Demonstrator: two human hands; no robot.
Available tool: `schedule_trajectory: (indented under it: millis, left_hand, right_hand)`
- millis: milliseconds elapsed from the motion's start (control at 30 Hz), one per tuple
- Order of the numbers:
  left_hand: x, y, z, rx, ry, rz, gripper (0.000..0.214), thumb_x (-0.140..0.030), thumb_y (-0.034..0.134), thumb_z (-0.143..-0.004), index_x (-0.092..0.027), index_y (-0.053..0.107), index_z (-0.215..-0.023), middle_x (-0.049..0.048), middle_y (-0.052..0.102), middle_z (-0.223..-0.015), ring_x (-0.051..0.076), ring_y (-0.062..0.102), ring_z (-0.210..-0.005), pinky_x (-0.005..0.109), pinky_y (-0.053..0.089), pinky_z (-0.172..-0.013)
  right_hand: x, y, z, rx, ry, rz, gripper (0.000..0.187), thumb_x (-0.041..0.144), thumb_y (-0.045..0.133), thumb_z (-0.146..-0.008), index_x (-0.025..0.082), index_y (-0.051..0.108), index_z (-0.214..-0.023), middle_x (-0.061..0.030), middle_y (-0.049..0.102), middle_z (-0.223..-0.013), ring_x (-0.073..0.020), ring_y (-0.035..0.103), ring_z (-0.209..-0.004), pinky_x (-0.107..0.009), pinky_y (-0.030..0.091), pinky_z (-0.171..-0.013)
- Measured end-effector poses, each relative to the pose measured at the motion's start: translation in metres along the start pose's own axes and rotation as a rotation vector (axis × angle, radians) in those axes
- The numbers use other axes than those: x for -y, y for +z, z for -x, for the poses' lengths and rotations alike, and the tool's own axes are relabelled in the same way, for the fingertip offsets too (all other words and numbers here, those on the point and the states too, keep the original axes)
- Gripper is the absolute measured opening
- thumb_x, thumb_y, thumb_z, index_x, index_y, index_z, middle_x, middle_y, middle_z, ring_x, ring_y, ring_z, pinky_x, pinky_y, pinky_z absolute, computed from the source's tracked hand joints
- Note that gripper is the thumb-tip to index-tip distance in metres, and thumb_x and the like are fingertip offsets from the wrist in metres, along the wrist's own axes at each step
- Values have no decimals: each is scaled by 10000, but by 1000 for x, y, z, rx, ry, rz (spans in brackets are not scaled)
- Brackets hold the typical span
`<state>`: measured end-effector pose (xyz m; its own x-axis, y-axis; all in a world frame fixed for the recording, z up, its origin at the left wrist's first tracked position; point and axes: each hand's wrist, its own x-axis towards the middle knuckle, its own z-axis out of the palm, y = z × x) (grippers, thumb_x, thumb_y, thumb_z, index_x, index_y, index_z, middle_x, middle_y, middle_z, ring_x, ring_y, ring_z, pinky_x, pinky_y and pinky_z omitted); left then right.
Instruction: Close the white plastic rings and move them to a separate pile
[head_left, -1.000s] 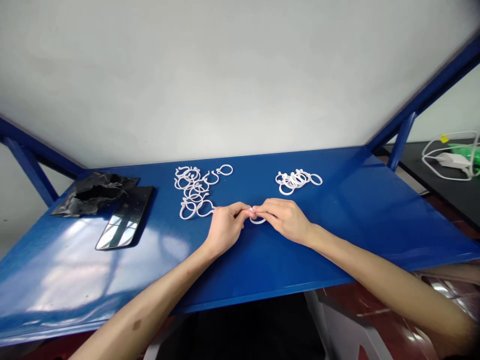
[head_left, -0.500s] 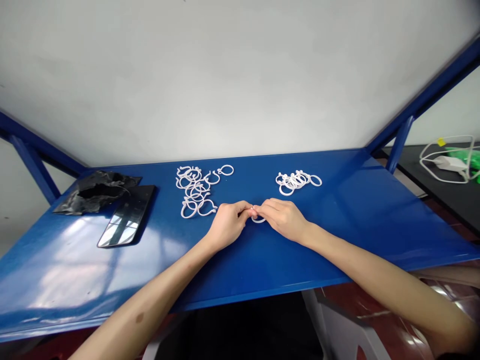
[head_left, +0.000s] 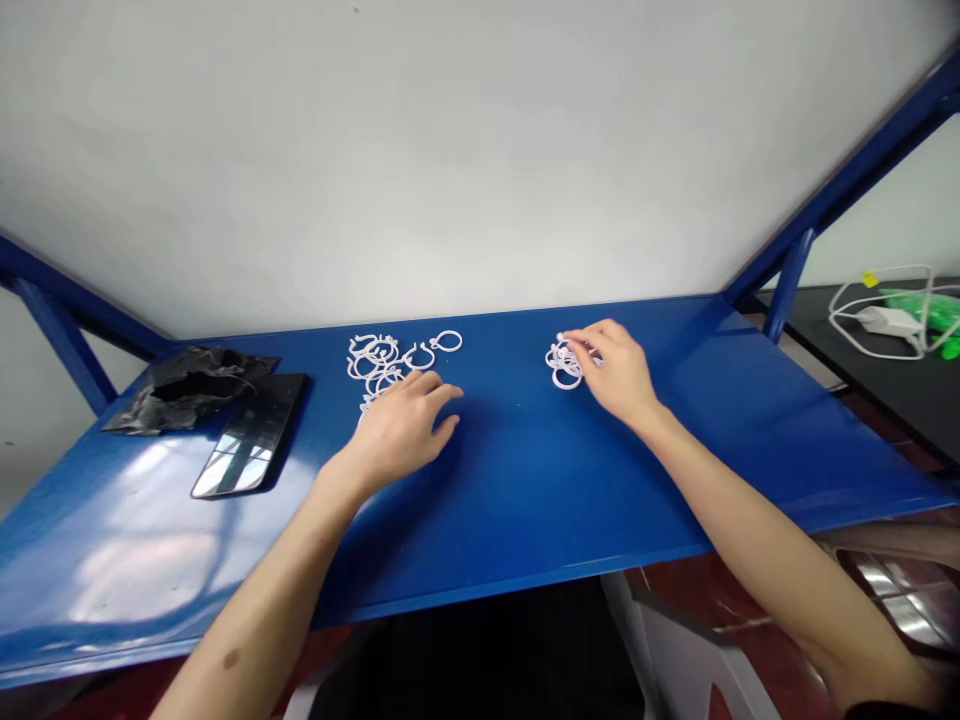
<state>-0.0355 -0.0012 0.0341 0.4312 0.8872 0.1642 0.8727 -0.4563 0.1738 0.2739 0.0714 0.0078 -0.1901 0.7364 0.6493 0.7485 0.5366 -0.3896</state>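
Observation:
My left hand (head_left: 405,425) is open, with fingers spread and nothing between them. It hovers at the near side of a loose pile of white plastic curtain rings (head_left: 367,362), covering part of it; several of these rings have a gap. My right hand (head_left: 613,368) is over a smaller heap of white rings (head_left: 566,378) on the right. Its thumb and forefinger are pinched together on a white curtain ring (head_left: 561,338), which is mostly hidden by the fingers and the heap.
A phone (head_left: 247,440) lies on the blue table (head_left: 517,500) at the left, beside a crumpled black plastic bag (head_left: 191,385). A white wall (head_left: 465,170) rises behind the table. On a dark surface at the right are a white charger with cable (head_left: 889,322) and green plastic (head_left: 946,312).
My hands were together at the middle around a white ring. They have parted: the left moved left to the loose pile and opened, the right moved up and right to the heap.

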Motion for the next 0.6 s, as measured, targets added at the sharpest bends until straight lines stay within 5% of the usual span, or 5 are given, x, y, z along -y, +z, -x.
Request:
schedule_trajectory:
  millis: [133, 267, 467, 600]
  left_hand:
    - [18, -5, 4, 123, -49, -169, 362, -395, 635, -906, -207, 694, -1210, 105, 740, -1016, 337, 642, -1061, 489, 495, -941]
    - [21, 1, 2, 194, -32, -153, 266, -272, 542, -945, -189, 722, -1122, 104, 757, -990, 318, 651, -1020, 470, 502, -902]
    - [1, 7, -4, 53, 83, 130, 297, -201, 444, -964, -188, 706, -1104, 94, 719, -1025, 247, 636, -961, 433, 522, -902]
    - [-18, 7, -2, 9, 34, 597, 248, -265, 486, -978, -216, 673, -1134, 60, 684, -1051, 176, 634, -900, 338, 538, -831]
  right_hand:
    - [-41, -8, -11, 35, 176, 123, 245, 286, 562, -960, 210, 779, -1045, -99, 714, -935, -277, 603, -892, -443, 528, -817]
    - [-53, -5, -10, 82, 219, 178, 256, 296, 566, -939, 202, 783, -1037, -113, 714, -996, -302, 574, -961, -488, 499, -899]
    - [-21, -8, -9, -65, 106, 174, 235, 294, 576, -952, 204, 771, -1046, -122, 692, -1030, -313, 561, -1035, -496, 493, -942]
    - [24, -6, 3, 53, -130, -76, 197, 299, 580, -989, 243, 741, -1088, -85, 727, -1030, -262, 639, -987, -466, 530, -923]
